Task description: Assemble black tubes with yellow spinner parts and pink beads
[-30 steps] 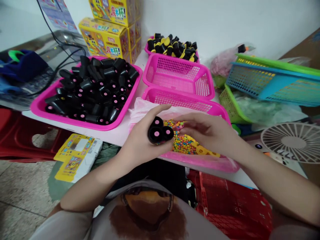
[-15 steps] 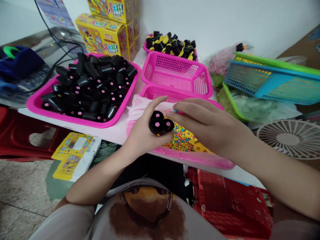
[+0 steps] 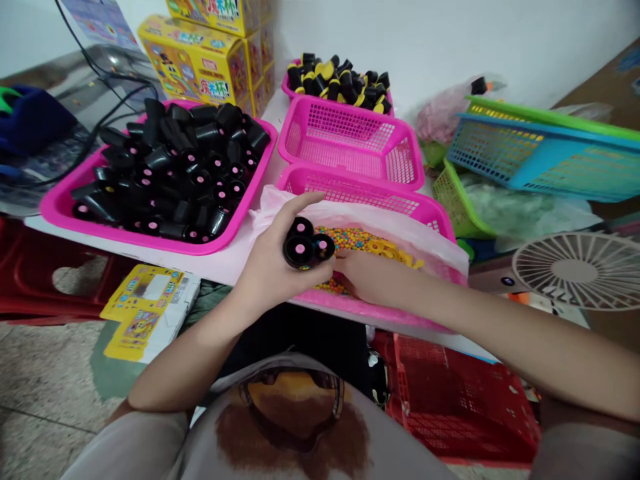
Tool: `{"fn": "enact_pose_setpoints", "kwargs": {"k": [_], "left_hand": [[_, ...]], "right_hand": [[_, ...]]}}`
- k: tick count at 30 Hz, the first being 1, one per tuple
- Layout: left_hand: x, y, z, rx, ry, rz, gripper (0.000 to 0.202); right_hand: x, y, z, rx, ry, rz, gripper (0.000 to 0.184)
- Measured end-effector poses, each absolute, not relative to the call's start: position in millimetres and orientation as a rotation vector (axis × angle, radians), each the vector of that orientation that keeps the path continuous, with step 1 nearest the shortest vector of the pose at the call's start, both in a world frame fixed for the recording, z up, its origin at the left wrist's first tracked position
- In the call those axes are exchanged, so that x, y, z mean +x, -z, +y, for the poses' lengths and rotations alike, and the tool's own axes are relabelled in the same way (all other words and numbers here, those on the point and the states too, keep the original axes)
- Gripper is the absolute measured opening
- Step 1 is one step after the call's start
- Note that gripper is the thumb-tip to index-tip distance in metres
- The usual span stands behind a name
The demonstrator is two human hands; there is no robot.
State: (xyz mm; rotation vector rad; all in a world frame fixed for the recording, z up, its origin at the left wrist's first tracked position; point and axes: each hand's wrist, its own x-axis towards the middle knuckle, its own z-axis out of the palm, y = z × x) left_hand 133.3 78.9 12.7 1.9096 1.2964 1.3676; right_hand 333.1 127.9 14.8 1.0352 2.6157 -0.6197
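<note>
My left hand [image 3: 267, 267] is wrapped round three small black plastic cups [image 3: 301, 248] bunched together, their open ends facing up. Pink dots show inside them. Beside it, my right hand [image 3: 373, 273] reaches down into many small coloured beads [image 3: 345, 237]; its fingertips are hidden among the beads and behind my left thumb. Yellow plastic pieces [image 3: 395, 251] lie with the beads. They all sit in a pink basket [image 3: 350, 175] lined with a thin pinkish plastic bag [image 3: 440, 237].
On the left stands a pink tray [image 3: 55, 208] heaped with black cups. Behind my hands are a pink mesh basket [image 3: 345, 150] and one with black-and-yellow pieces [image 3: 340, 80]. Yellow boxes [image 3: 195, 60] are stacked at the back. A fan [image 3: 575, 270] and a blue basket [image 3: 560, 160] are right.
My right hand has come down from above the cups, where it pinched a small blue bead, into the beads. The left hand still holds the three cups.
</note>
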Motion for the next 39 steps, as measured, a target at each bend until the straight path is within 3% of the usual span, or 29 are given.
{"fn": "enact_pose_setpoints", "kwargs": {"k": [12, 16, 19, 21, 24, 29, 39], "left_hand": [[130, -8, 79, 1.901, -1.384, 1.277, 0.073], [131, -9, 78, 1.837, -1.356, 1.251, 0.072], [132, -11, 78, 1.847, -1.33, 1.271, 0.069], [132, -13, 77, 1.873, -1.288, 1.296, 0.069], [134, -14, 77, 1.883, -1.197, 1.316, 0.074], [137, -13, 78, 1.821, -1.141, 1.322, 0.09], [138, -9, 81, 1.847, -1.214, 1.269, 0.091]], "right_hand": [[333, 17, 137, 1.242, 1.487, 2.665, 0.033], [345, 4, 141, 1.273, 1.932, 2.58, 0.02], [351, -16, 144, 1.323, 2.014, 2.677, 0.02], [351, -30, 144, 1.396, 1.831, 2.845, 0.022], [346, -48, 142, 1.446, 1.261, 3.155, 0.031], [327, -60, 138, 1.179, 0.421, 3.465, 0.042], [318, -60, 139, 0.643, -0.472, 3.482, 0.035]]}}
